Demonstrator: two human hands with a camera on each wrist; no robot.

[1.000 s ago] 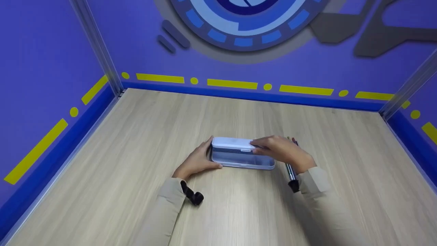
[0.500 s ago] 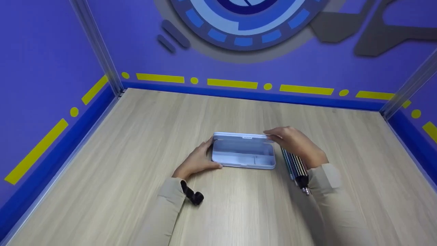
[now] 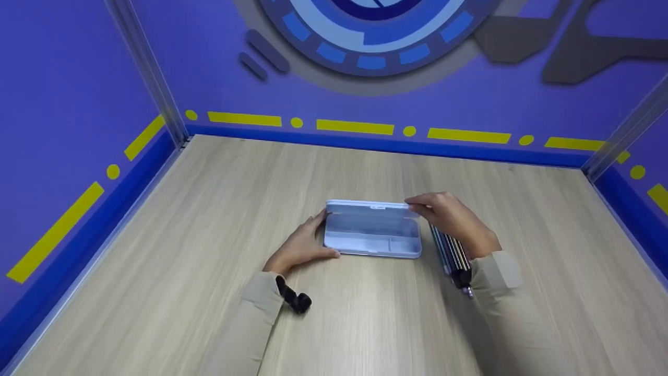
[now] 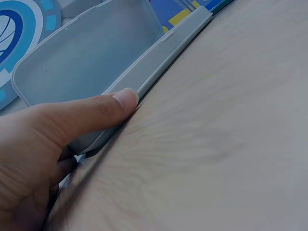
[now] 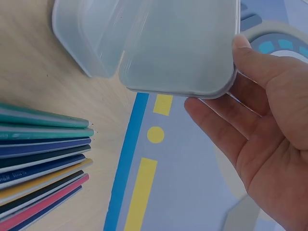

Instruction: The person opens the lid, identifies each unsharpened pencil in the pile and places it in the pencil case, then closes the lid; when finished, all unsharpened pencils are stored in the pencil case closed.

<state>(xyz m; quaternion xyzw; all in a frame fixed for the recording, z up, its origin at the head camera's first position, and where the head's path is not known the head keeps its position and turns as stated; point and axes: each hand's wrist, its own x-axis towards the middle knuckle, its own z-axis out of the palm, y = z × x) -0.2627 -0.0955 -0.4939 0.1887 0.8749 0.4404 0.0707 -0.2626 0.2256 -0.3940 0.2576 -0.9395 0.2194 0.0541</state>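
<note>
A translucent white pencil case [image 3: 360, 243] sits on the table with its hinged lid [image 3: 360, 206] raised at the back. A thin divider shows inside the bottom part. My left hand [image 3: 300, 248] grips the left end of the case; in the left wrist view its thumb [image 4: 106, 110] lies along the front wall. With thumb and fingers, my right hand [image 3: 456, 222] pinches the lid's right corner, plainly seen in the right wrist view, where the lid [image 5: 183, 48] stands tilted up. Several pencils [image 3: 450, 253] lie just right of the case, partly hidden under the right hand and sleeve.
The pale wooden table [image 3: 235, 198] is bounded by blue-purple panels [image 3: 334, 109] at the back and both sides. Close up, the pencils [image 5: 43, 159] lie side by side in several colours. A black strap [image 3: 295, 297] hangs from the left sleeve's cuff.
The lid has swung up and back from partly lowered, with my right hand moving right and away along its edge. My left hand has stayed on the case.
</note>
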